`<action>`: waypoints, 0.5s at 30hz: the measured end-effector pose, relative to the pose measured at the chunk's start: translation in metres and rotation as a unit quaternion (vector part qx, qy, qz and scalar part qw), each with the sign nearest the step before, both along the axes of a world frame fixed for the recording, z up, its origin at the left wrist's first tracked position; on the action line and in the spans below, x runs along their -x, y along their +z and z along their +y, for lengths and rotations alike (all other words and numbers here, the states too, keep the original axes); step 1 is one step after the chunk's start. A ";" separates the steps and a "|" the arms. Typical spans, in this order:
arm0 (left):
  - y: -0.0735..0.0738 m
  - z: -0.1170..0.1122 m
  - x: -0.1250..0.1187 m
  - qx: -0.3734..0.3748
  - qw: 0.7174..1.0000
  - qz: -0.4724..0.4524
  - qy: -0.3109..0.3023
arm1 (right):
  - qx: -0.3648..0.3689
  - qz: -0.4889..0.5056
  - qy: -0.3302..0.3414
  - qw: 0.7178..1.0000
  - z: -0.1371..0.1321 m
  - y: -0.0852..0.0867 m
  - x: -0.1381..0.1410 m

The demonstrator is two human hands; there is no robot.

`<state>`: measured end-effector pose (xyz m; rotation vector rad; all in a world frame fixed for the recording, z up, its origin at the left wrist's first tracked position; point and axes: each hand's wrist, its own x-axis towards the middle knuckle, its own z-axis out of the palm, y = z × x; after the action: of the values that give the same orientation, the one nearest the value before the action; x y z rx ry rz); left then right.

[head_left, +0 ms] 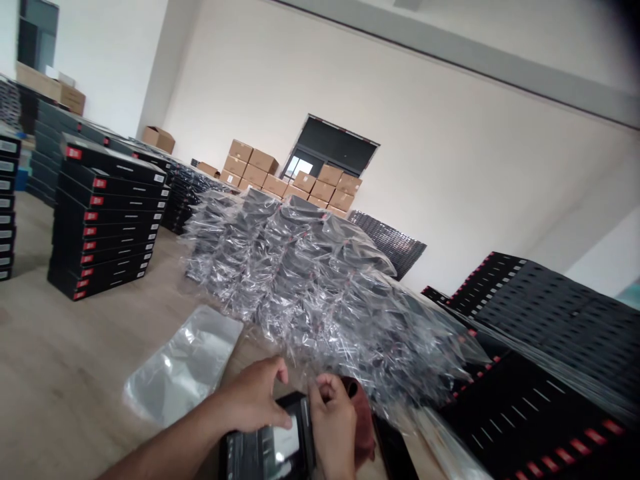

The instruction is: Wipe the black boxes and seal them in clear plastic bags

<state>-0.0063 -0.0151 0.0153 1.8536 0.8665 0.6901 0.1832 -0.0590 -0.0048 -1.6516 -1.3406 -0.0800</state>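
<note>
black box at 6 o'clock in the view, held low over the table between both hands, glossy pale panel on its face, rest of it cut off by the frame edge. left hand comes in from about 7 o'clock, fingers bent over the box's top edge, fingertips pressing on it, so clenched on the box, not released. right hand at just past 6 o'clock, fingers curled and gripping the box's right side, also holding it. reddish-brown item touches the right hand on its far side, too hidden to tell what it is. flat black item lies just beside it, toward 5 o'clock.

clear plastic bag lies flat on the light wood-look table at 8 o'clock, near the left hand. big heap of black boxes in clear plastic wrap sits at centre, its edge almost reaching the hands. unwrapped black boxes with red labels stand in a tall stack at 10 o'clock, more stacks behind it. wide layers of black boxes fill 4 o'clock. cardboard cartons are piled at 12 o'clock against the white wall, beside a dark opening.
</note>
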 end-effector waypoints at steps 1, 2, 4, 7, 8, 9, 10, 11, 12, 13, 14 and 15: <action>0.000 0.002 0.000 -0.005 1.000 -0.003 0.019 | 0.001 -0.019 0.002 1.000 -0.001 0.001 0.002; 0.001 0.003 0.000 -0.012 0.999 -0.005 0.033 | 0.004 -0.039 0.003 0.999 -0.001 0.001 0.003; 0.001 0.005 0.001 -0.026 0.998 -0.007 0.049 | 0.009 -0.077 0.001 0.997 -0.001 0.001 0.003; 0.002 0.006 0.003 -0.043 0.998 -0.023 0.038 | 0.000 -0.123 0.003 0.992 -0.001 -0.001 -0.002; 0.002 0.006 0.003 -0.052 0.998 -0.034 0.028 | -0.007 -0.137 0.008 0.990 0.000 -0.001 -0.004; 0.001 0.005 0.003 -0.061 0.997 -0.044 0.014 | -0.014 -0.151 0.015 0.988 0.000 -0.002 -0.005; 0.001 0.005 0.004 -0.072 0.996 -0.050 0.000 | -0.021 -0.164 0.023 0.986 0.000 -0.002 -0.006; 0.001 0.005 0.003 -0.083 0.995 -0.050 -0.013 | -0.027 -0.173 0.030 0.984 -0.001 -0.002 -0.006; 0.000 0.005 0.003 -0.094 0.994 -0.046 -0.024 | -0.032 -0.179 0.036 0.983 -0.001 -0.001 -0.007; -0.001 0.005 0.003 -0.105 0.993 -0.038 -0.034 | -0.036 -0.181 0.041 0.982 -0.001 -0.001 -0.007; -0.002 0.006 0.002 -0.117 0.992 -0.028 -0.037 | -0.037 -0.180 0.042 0.982 -0.001 -0.001 -0.007; -0.003 0.006 0.001 -0.130 0.991 -0.019 -0.035 | -0.037 -0.175 0.036 0.983 -0.001 -0.001 -0.007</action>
<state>-0.0076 -0.0087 0.0126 2.0833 0.7106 0.8231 0.1905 -0.0603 -0.0054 -1.5717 -1.6374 -0.3881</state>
